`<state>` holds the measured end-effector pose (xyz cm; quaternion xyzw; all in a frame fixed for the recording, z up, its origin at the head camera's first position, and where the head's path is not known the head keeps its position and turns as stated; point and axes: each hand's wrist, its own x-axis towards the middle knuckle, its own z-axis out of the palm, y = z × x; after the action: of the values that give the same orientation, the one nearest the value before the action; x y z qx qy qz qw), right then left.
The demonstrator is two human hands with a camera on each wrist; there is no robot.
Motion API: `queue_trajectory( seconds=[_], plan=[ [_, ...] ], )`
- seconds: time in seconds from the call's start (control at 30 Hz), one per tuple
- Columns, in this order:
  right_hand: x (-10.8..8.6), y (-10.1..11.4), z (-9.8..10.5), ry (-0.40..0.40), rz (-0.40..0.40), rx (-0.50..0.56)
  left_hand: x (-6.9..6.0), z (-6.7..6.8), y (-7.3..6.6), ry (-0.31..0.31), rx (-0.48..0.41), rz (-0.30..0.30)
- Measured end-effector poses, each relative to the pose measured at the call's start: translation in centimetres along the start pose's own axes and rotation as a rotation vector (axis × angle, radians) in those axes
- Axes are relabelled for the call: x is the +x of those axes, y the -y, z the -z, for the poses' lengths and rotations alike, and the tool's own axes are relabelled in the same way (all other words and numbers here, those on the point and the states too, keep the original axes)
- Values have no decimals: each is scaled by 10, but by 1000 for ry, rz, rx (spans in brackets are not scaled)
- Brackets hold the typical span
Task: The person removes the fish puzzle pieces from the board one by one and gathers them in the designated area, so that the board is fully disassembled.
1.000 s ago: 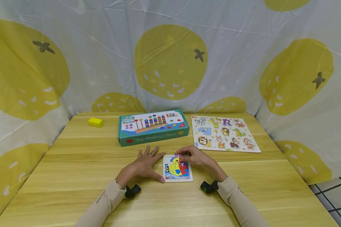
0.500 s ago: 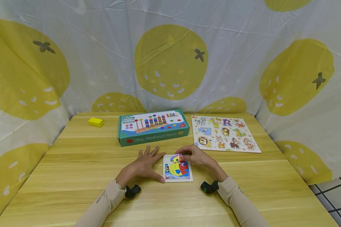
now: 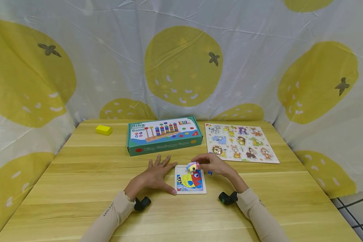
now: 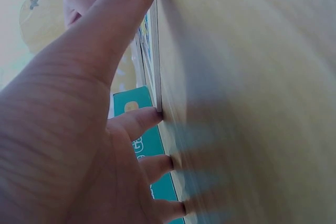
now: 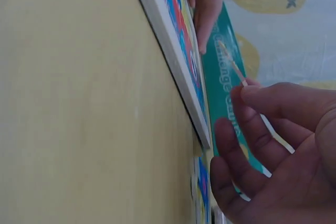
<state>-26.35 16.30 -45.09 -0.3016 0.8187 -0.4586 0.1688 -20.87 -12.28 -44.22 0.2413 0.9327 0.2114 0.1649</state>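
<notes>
A small fish jigsaw puzzle [image 3: 190,192] in a pale wooden frame lies on the table, its bare backing showing along the upper left. My left hand [image 3: 152,177] is spread on the table at the left of the frame, thumb and index fingertips touching its edge. Between thumb and fingers, my right hand [image 3: 213,164] pinches a puzzle piece [image 3: 192,167] above the frame's upper part. The piece is yellow and pink with a dark spot, and in the right wrist view its thin edge [image 5: 234,65] shows. A second, blue piece [image 5: 201,190] lies on the table beside the frame, mostly hidden by the right hand in the head view.
Behind the puzzle stands a green Ring Challenge Game box [image 3: 165,136]. An animal peg puzzle board [image 3: 242,143] lies at the back right. At the back left is a yellow block [image 3: 104,130]. A fruit-patterned cloth [image 3: 181,67] hangs behind the wooden table [image 3: 181,215].
My right hand has lifted the pinched piece out of the fish puzzle and drawn slightly right, uncovering bare backing. The blue piece beside it has come into sight. My left hand stays in place.
</notes>
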Motion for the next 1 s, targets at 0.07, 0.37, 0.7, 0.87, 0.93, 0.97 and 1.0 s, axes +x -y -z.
queue_trajectory(
  seconds=[0.07,0.37,0.7,0.87,0.93,0.97,1.0],
  plan=[
    [-6,-1,4,-12,-5,10,0,0,-1,0,1,-2],
    [-35,-12,27,-86,-29,87,0,1,-2,2,-7,-5],
    [-62,-27,46,-123,-88,71,0,0,-1,-2,-10,-8],
    [-71,-35,55,-104,-99,66,0,0,-2,-2,-13,-6],
    [-75,-38,58,-96,-100,60,-1,0,-2,-2,-12,-4],
    [-76,-39,59,-92,-100,61,-1,0,-2,-2,-11,-4],
    [-78,-41,61,-90,-100,60,-1,0,-2,-3,-10,-5]
  ],
)
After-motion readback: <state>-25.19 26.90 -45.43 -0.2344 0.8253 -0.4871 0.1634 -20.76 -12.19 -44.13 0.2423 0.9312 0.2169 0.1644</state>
